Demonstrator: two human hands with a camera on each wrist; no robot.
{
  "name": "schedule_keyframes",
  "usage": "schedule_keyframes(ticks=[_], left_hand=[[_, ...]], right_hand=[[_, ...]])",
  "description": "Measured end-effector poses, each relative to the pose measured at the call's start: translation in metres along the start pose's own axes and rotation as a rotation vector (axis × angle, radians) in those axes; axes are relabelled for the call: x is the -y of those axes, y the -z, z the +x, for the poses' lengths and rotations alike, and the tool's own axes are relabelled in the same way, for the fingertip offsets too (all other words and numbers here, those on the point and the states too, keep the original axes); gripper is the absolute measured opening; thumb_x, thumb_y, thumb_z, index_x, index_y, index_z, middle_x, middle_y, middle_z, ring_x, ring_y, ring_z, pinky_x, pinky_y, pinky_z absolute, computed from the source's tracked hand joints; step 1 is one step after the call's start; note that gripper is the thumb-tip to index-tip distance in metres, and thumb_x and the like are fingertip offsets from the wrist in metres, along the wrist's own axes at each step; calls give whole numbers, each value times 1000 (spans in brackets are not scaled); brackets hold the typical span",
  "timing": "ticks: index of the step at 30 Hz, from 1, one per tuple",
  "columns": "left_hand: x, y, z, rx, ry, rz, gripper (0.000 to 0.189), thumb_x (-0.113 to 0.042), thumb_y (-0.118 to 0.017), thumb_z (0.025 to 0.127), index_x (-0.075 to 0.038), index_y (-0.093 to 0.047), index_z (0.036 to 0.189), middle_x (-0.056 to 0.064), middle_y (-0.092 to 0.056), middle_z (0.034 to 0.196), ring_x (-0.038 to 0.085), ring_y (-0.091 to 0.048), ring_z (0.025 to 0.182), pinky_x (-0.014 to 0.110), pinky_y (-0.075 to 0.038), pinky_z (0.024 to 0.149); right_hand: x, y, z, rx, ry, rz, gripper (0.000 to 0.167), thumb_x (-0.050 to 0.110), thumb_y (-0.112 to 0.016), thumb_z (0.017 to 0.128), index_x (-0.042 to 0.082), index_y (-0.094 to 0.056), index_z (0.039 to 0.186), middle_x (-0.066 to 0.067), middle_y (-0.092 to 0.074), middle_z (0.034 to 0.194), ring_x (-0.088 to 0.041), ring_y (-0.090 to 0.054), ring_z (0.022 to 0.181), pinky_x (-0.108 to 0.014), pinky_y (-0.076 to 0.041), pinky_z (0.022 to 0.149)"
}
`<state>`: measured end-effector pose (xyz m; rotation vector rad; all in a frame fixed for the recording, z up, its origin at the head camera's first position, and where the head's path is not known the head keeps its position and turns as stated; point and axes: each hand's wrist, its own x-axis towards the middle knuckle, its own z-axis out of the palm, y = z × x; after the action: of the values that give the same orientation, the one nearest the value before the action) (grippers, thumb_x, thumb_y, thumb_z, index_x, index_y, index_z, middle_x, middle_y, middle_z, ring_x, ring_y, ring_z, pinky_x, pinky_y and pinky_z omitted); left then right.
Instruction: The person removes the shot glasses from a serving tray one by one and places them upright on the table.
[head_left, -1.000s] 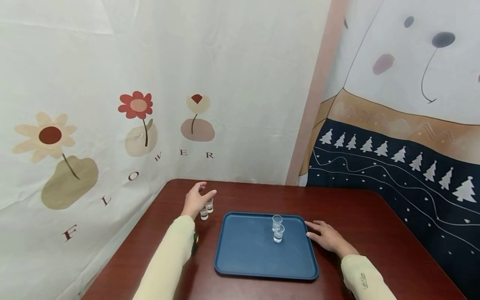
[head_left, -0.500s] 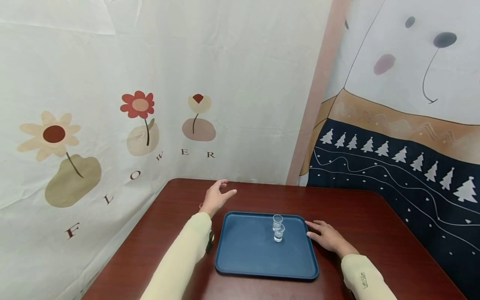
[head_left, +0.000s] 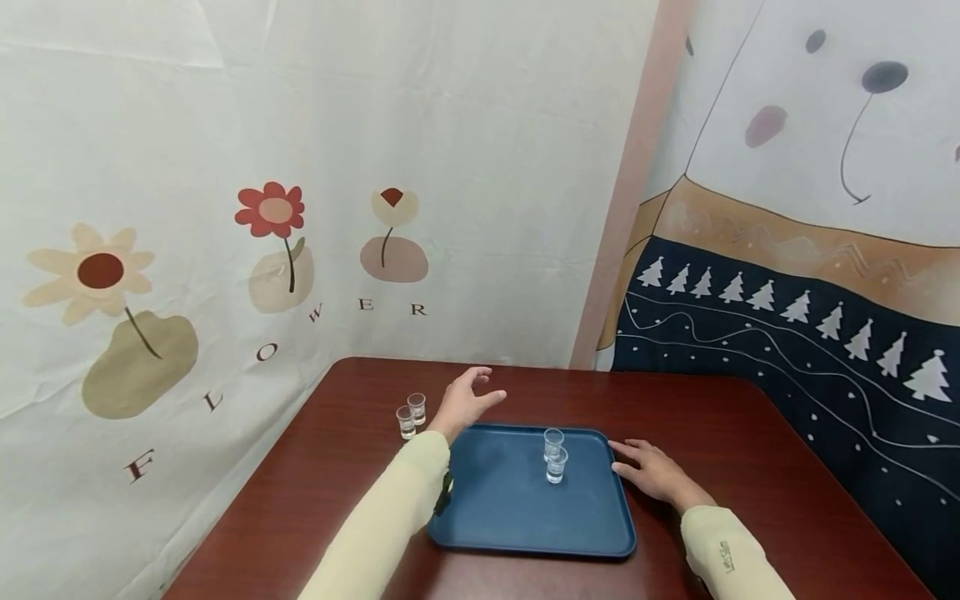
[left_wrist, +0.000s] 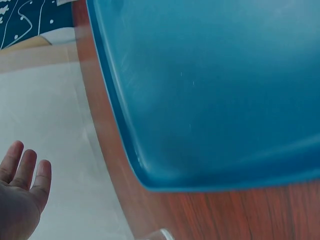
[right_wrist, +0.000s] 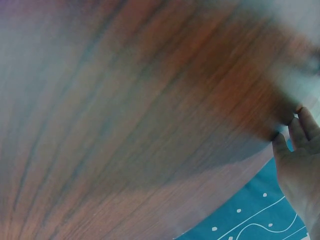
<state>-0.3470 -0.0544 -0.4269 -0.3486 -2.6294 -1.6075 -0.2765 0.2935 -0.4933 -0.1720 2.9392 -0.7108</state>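
Observation:
My left hand (head_left: 463,404) hovers over the back left corner of the blue tray (head_left: 525,525), thumb and fingers spread apart and nothing between them. In the left wrist view the same hand (left_wrist: 22,195) shows its fingers beside the tray's rim (left_wrist: 117,122). Two small clear shot glasses stand on the tray, a back one (head_left: 553,442) and a front one (head_left: 556,467). Left of the tray, another pair stands on the table: one glass (head_left: 406,422) and one just behind it (head_left: 417,408). My right hand (head_left: 660,475) lies with extended fingers, fingertips at the tray's right rim.
A reddish-brown wooden table (head_left: 705,408) bears everything. Behind it hangs a pale curtain (head_left: 510,250) printed with flowers and letters. A dark blue cloth (head_left: 750,333) with white trees hangs along the right side.
My left hand has moved right, away from the two glasses on the table and over the tray's back left corner. Those glasses show fully again. The right hand has stayed put.

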Motion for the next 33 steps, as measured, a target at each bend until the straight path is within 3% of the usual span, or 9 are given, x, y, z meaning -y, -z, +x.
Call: schedule_keyframes(ticks=[6, 12, 21, 27, 33], left_hand=[[-5, -16, -5, 27, -28, 6, 54, -28, -74, 90, -14, -55, 139, 15, -57, 140, 35, -50, 135, 53, -45, 106], [-7, -29, -15, 91, -14, -2, 55, -29, -73, 91, -14, -53, 140, 13, -58, 140, 35, -51, 134, 52, -47, 105], [-4, -52, -31, 130, 4, -25, 53, -28, -74, 90, -11, -55, 137, 15, -61, 135, 35, -54, 130, 53, -46, 106], [-4, -59, -40, 151, 29, -2, 50, -29, -76, 89, -14, -58, 134, 11, -63, 134, 32, -55, 129, 53, -46, 106], [1, -66, -49, 174, 25, 4, 52, -28, -76, 89, -8, -58, 133, 12, -64, 130, 31, -56, 125, 53, -47, 104]], right_hand=[[-2, -2, 0, 12, -11, 13, 55, 38, -57, 100, 16, -48, 149, -28, -38, 152, -54, -34, 139, -71, -31, 107], [-5, -3, 1, 11, 2, 12, 56, 40, -57, 100, 15, -46, 149, -29, -37, 153, -55, -32, 140, -71, -31, 107], [-3, 1, 1, 23, 10, 17, 58, 41, -56, 100, 15, -46, 150, -30, -35, 154, -56, -30, 140, -72, -31, 106], [-1, 2, 0, 11, 9, 19, 56, 39, -57, 100, 14, -47, 149, -30, -36, 153, -55, -32, 140, -70, -32, 107], [-1, 0, -1, 4, 12, 22, 55, 38, -57, 100, 14, -48, 149, -30, -38, 152, -54, -34, 139, -70, -33, 106]])
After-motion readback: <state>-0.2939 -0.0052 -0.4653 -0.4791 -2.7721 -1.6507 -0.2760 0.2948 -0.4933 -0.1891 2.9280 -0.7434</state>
